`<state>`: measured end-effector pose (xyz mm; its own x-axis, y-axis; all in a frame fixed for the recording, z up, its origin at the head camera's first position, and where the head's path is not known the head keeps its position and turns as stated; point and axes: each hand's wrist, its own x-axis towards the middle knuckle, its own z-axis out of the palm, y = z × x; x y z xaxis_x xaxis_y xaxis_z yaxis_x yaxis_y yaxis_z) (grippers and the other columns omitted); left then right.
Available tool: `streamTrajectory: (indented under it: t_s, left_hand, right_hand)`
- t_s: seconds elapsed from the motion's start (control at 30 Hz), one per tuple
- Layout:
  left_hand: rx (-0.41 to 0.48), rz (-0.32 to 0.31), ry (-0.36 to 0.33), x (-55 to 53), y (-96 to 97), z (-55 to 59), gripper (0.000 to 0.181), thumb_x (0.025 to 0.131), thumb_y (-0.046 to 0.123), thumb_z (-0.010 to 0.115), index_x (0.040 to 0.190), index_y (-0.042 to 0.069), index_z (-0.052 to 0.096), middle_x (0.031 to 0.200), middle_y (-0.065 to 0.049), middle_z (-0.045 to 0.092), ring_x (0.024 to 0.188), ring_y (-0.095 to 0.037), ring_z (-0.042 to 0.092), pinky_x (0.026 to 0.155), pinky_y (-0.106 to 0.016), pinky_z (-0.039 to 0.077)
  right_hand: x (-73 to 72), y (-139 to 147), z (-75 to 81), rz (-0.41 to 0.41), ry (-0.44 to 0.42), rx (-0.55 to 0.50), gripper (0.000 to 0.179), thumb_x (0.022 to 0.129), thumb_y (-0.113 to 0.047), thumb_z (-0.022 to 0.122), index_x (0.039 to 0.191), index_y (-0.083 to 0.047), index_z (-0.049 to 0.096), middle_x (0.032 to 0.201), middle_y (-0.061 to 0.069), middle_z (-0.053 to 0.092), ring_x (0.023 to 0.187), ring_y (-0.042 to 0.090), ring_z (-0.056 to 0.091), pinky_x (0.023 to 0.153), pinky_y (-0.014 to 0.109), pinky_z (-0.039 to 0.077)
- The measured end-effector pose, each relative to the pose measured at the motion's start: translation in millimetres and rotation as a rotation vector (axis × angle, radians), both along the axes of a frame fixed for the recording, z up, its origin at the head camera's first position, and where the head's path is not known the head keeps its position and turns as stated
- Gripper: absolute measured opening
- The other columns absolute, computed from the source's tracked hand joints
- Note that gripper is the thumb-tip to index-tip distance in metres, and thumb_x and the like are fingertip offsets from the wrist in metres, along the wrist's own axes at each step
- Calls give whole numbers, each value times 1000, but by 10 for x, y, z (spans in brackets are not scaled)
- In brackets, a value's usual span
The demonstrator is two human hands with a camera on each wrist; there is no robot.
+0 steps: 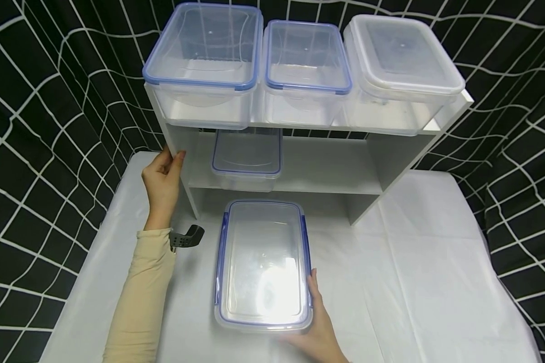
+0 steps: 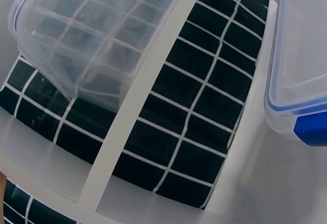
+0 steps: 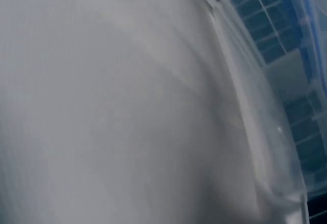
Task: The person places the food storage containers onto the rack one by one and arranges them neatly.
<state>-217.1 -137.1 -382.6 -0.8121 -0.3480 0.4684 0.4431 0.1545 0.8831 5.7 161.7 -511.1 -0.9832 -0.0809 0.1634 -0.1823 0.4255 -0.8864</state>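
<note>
A large clear lidded food container with blue side clips lies in front of the shelf in the head view. My right hand holds it by its near right corner, the thumb along the right side and the other fingers partly hidden. At the left, my left hand grips the front edge of the white shelf unit's side panel. A smaller blue-rimmed container sits at the left of the middle shelf, close to that hand. The right wrist view is blurred, mostly whitish surface with clear plastic at its right.
Three more clear containers stand along the top board: two blue-rimmed, a big one and a narrower one, then a white-lidded one. White cloth covers the table. Black curtains with white netting enclose the sides and back.
</note>
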Motion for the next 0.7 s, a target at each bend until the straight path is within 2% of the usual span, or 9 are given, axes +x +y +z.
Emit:
streamTrajectory:
  t_s: [0.07,0.1,0.17,0.2,0.33,0.47,0.57,0.7]
  left_hand:
    - [-1,-2,-1,-2,-3,0,31,90,0,61,120,-7,60,119,-23,60,103,-15,62,82,-20,48]
    - [-6,0,-1,-1,-4,1,31,90,0,61,120,-7,60,119,-22,60,104,-15,62,82,-20,48]
    - [-11,2,0,5,-5,6,31,90,0,61,120,-7,60,119,-22,60,104,-16,62,81,-19,48]
    - [-13,4,1,11,-6,8,31,90,0,61,120,-7,60,119,-22,60,103,-15,62,81,-19,48]
    - [-26,17,-3,31,-14,12,31,90,1,61,120,-6,60,117,-22,61,101,-14,62,80,-18,48]
    - [-31,18,-9,42,-20,18,32,90,2,61,121,-6,59,118,-21,61,103,-17,62,82,-20,48]
    - [-27,10,-11,36,-15,18,32,91,2,61,121,-6,59,120,-20,60,105,-20,61,84,-22,48]
    - [-9,-3,-14,20,-7,12,32,90,1,60,121,-6,58,121,-21,59,107,-20,60,84,-23,48]
  right_hand:
    - [-13,-4,-100,-13,1,5,134,47,-25,95,152,-13,12,155,21,8,141,23,15,105,47,24]
    - [-17,-7,-139,-27,-6,8,135,45,-27,95,152,-16,12,154,21,11,139,30,19,104,46,26]
    - [-18,-23,-151,-48,-40,3,136,45,-28,95,152,-19,11,153,24,16,134,42,25,99,58,27]
    - [-21,-29,-156,-53,-51,-8,135,46,-27,95,152,-20,12,152,24,18,132,46,27,99,59,28]
    - [-29,-54,-159,-79,-90,-21,132,47,-28,94,151,-23,14,150,23,25,131,44,31,99,58,28]
    - [-48,-68,-171,-78,-73,-29,129,47,-29,94,151,-22,18,149,23,27,130,45,32,99,60,28]
    - [-70,-64,-190,-63,-18,-40,127,47,-29,94,151,-19,21,152,21,20,134,43,27,100,58,26]
    - [-101,-41,-214,-26,115,-59,125,46,-26,94,149,-9,25,156,17,11,140,30,18,108,37,22]
